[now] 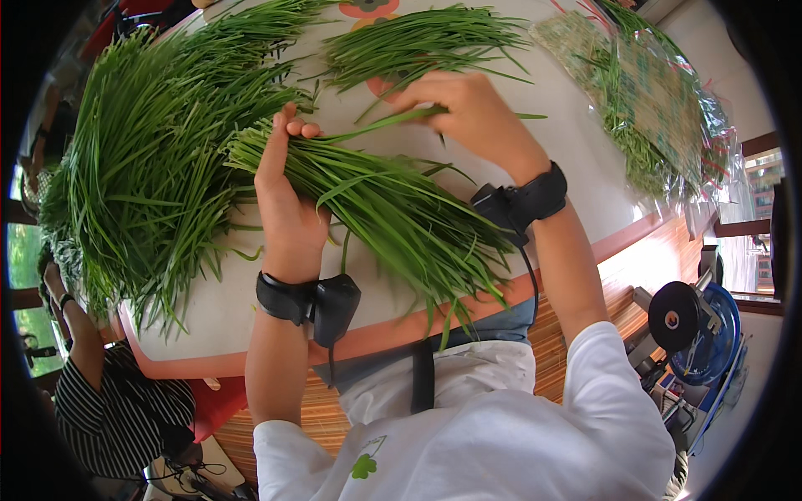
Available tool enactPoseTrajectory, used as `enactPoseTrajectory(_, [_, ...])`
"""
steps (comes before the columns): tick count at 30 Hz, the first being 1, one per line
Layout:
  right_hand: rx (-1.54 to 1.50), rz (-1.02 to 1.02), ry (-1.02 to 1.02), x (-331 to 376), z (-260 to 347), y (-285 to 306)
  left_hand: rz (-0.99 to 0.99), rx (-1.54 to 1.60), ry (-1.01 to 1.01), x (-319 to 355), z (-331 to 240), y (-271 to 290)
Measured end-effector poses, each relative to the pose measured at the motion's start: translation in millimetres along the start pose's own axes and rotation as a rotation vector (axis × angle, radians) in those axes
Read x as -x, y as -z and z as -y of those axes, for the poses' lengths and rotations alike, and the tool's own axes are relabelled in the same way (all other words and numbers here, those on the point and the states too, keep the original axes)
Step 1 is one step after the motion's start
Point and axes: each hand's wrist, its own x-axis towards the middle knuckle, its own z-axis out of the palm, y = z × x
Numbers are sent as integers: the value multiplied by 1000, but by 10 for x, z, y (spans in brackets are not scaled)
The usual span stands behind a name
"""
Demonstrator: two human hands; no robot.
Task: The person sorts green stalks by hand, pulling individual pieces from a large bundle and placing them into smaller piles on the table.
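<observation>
My left hand [286,192] is wrapped round a thick bunch of garlic chives [401,204]. The pale cut ends point left past my fingers, and the green tips fan down to the right over the table's near edge. Just above the bunch, my right hand [476,113], slightly blurred, pinches a few chive blades [388,125] that stretch across from beside my left fingers. A large heap of loose chives [142,167] lies to the left of my left hand. Beyond my right hand rests a smaller pile of chives [430,42].
The white table [568,142] has a pinkish border. Clear plastic bags of chives [652,108] lie at its far right. Another person in striped clothing [125,405] sits at the left. A blue and black wheel-shaped item [710,334] stands right of the table.
</observation>
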Motion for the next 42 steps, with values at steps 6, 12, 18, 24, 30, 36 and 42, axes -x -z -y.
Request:
enactPoseTrajectory(6, [537,-284,-249,198,-552,401,190,-6,95,-3,-118,-53])
enactPoseTrajectory(12, [467,-150,-434,179,-583,265,115,-281,321,122,-145,-192])
enactPoseTrajectory(18, [305,-103,-398,158,-601,264,116,-513,316,172,-127,-279])
enactPoseTrajectory(24, [-412,43,-279,29,-140,187,-50,-405,357,98,-137,-190])
enactPoseTrajectory(30, [-529,-27,-172,-16,327,-14,-45,-307,433,4,-111,-69])
enactPoseTrajectory(36, [-201,-155,260,-39,391,-197,-29,-244,343,15,-79,-127])
enactPoseTrajectory(42, [-272,-207,21,-9,423,-195,64,-103,219,-25,-45,-31])
